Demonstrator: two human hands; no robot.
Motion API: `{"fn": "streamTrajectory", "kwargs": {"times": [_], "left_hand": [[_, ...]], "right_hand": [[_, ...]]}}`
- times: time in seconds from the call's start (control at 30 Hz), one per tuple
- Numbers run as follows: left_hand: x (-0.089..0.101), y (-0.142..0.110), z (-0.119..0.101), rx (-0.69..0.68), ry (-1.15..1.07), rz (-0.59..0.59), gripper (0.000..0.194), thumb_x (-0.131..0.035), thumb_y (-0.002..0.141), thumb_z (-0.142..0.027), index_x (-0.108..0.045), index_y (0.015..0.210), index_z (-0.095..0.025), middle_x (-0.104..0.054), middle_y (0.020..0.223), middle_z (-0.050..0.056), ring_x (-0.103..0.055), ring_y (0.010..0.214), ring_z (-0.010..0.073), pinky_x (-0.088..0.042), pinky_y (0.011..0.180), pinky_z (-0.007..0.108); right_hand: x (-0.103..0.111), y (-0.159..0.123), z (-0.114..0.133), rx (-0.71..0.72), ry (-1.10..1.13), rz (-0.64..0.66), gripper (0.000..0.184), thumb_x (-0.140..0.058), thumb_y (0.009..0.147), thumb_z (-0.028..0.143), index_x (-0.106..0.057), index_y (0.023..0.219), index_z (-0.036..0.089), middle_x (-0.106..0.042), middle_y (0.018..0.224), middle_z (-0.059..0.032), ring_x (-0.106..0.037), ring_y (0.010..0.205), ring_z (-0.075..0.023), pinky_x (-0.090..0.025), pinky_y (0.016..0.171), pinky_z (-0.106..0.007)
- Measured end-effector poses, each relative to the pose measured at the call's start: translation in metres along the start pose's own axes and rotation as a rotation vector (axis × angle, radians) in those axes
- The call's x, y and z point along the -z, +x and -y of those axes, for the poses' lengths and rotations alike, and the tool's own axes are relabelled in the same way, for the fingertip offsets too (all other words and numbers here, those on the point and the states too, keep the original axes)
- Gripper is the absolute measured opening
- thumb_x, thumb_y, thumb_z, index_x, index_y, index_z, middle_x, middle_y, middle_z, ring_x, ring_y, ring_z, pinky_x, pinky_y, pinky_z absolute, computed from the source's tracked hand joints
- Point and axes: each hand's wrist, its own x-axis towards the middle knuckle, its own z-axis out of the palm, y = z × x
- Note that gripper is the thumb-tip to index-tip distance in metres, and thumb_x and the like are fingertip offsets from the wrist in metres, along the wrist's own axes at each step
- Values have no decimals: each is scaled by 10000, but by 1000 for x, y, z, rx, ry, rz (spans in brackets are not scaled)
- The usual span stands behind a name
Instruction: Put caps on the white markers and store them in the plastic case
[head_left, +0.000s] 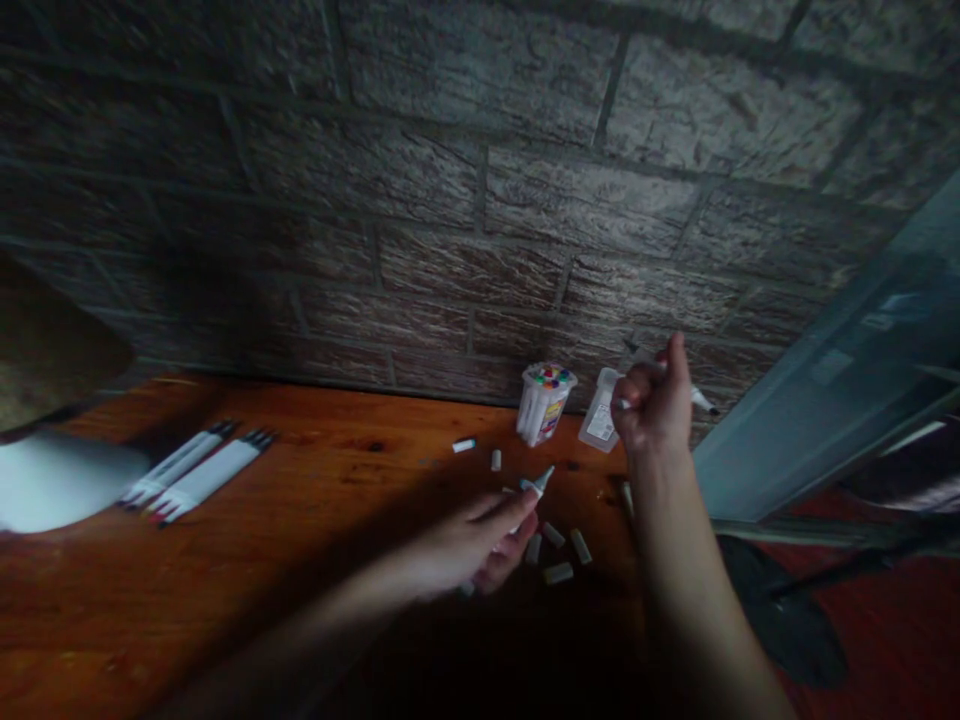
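My left hand (480,545) is closed on a white marker (534,487), whose uncapped tip points up and to the right, low over the wooden table (300,520). My right hand (651,405) is raised near the wall, fingers wrapped round another white marker (703,402) that sticks out to the right. Several white marker caps (559,548) lie loose on the table between my hands. A clear cup of markers (544,402) with coloured ends stands at the back by the wall, next to its clear lid (601,420), which leans just left of my right hand.
A row of capped white markers (196,470) lies at the left of the table. A white rounded object (60,480) sits at the far left edge. A brick-pattern wall (480,200) closes the back. A glass pane (825,400) stands at the right above dark floor.
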Motion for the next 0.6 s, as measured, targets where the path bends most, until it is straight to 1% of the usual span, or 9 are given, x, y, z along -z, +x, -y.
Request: {"fn": "streamTrajectory", "kwargs": {"times": [0.03, 0.07, 0.13, 0.23, 0.33, 0.43, 0.6], "left_hand": [[3, -1, 0, 10, -101, 37, 492, -583, 838, -670, -425, 755, -212, -263, 539, -115, -151, 424, 61, -130, 400, 197], [5, -1, -1, 5, -182, 60, 493, -617, 823, -659, -426, 765, -209, -260, 544, -118, -138, 430, 55, -124, 405, 190], [11, 1, -4, -25, -278, 94, 479, -654, 815, -633, -448, 792, -201, -275, 549, -115, -147, 431, 50, -132, 410, 182], [15, 5, -6, -66, -327, 157, 455, -654, 831, -614, -487, 818, -191, -312, 556, -102, -210, 422, 50, -176, 413, 182], [17, 5, -2, -84, -351, 183, 445, -660, 835, -604, -508, 821, -185, -331, 554, -97, -237, 413, 51, -200, 410, 185], [18, 4, 2, -91, -363, 175, 447, -663, 835, -603, -514, 814, -182, -336, 547, -98, -241, 402, 48, -203, 406, 185], [19, 3, 2, -107, -352, 154, 454, -641, 846, -614, -502, 796, -184, -327, 538, -100, -241, 399, 48, -199, 410, 187]], "right_hand": [[-1, 3, 4, 7, 31, 14, 453, -753, 793, 430, -378, 646, 222, -187, 437, 153, -154, 327, -26, -138, 300, -158], [-3, 4, 5, -20, 46, 58, 447, -759, 794, 409, -382, 648, 220, -198, 449, 150, -159, 334, -25, -151, 302, -153], [-11, -2, 0, -103, 61, 147, 465, -795, 763, 383, -375, 649, 219, -222, 474, 144, -166, 356, -24, -181, 312, -143], [-22, -15, -15, -187, 29, 257, 528, -833, 714, 398, -341, 636, 223, -210, 497, 136, -168, 382, -29, -230, 336, -142], [-29, -21, -25, -201, -31, 336, 538, -803, 736, 447, -324, 626, 228, -176, 509, 128, -159, 392, -42, -255, 356, -163], [-32, -24, -31, -233, -56, 361, 517, -785, 740, 465, -336, 639, 232, -190, 536, 119, -155, 410, -50, -259, 374, -183], [-38, -40, -45, -312, -64, 363, 537, -819, 687, 478, -338, 695, 240, -200, 568, 122, -112, 433, -51, -187, 381, -196]]}}
